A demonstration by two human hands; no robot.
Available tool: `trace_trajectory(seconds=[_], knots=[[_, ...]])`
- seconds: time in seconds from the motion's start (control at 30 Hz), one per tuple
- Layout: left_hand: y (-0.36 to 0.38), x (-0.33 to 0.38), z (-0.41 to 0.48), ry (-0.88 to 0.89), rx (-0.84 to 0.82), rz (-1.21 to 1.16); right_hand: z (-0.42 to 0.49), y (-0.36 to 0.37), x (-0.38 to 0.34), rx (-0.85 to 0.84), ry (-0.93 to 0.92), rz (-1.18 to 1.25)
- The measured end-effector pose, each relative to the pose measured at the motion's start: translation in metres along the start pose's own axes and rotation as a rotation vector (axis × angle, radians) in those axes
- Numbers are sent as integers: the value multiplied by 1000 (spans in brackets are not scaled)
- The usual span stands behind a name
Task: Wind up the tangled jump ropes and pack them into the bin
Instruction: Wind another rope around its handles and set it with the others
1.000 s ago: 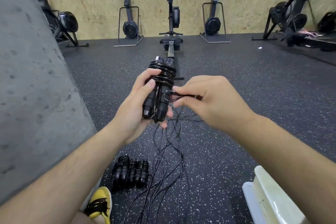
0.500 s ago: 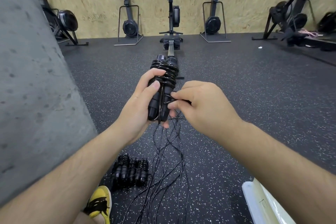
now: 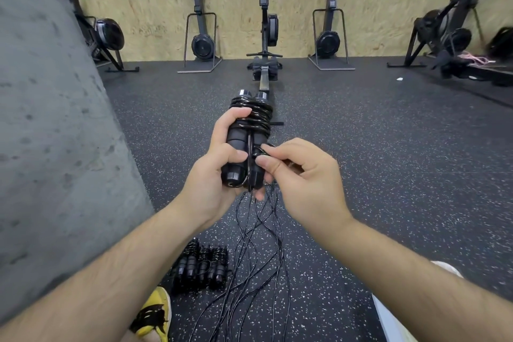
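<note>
Two black foam handles (image 3: 236,144) sit clamped in the left hand (image 3: 213,180), probably so the right hand (image 3: 302,180), pinching the glossy black cord (image 3: 254,114), can tuck it.

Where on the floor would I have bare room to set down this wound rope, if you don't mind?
Bare floor lies right of the loose ropes, up to the white bin. It is crowded on the left: wound bundles sit between the ropes, the yellow shoe and the concrete pillar.
</note>
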State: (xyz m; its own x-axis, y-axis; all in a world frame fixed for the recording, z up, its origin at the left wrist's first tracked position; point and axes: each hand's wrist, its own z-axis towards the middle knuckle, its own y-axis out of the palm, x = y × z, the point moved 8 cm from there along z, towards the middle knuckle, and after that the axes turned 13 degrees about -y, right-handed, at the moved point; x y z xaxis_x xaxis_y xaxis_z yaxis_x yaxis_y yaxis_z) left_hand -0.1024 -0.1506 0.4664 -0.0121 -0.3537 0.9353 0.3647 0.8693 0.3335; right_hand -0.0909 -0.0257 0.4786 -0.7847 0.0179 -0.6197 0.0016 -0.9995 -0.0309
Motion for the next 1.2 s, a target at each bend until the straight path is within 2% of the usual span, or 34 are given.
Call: trace_trajectory(seconds=[0.17, 0.37, 0.63, 0.87, 1.03, 1.2], knots=[[2, 5, -4, 6, -45, -72, 0, 9, -8, -37, -14, 172], [-2, 7, -5, 5, -15, -62, 2, 16, -15, -207, -62, -24], [-5, 3, 0, 31, 56, 66, -6, 12, 2, -147, 368, 115], [-5, -1, 2, 50, 110, 186, -4, 10, 5, -233, 374, -194], [-2, -5, 6, 32, 78, 167, -8, 8, 10, -207, 536, -12], [0, -3, 6, 60, 63, 137, -2, 12, 9, -284, 500, 41]])
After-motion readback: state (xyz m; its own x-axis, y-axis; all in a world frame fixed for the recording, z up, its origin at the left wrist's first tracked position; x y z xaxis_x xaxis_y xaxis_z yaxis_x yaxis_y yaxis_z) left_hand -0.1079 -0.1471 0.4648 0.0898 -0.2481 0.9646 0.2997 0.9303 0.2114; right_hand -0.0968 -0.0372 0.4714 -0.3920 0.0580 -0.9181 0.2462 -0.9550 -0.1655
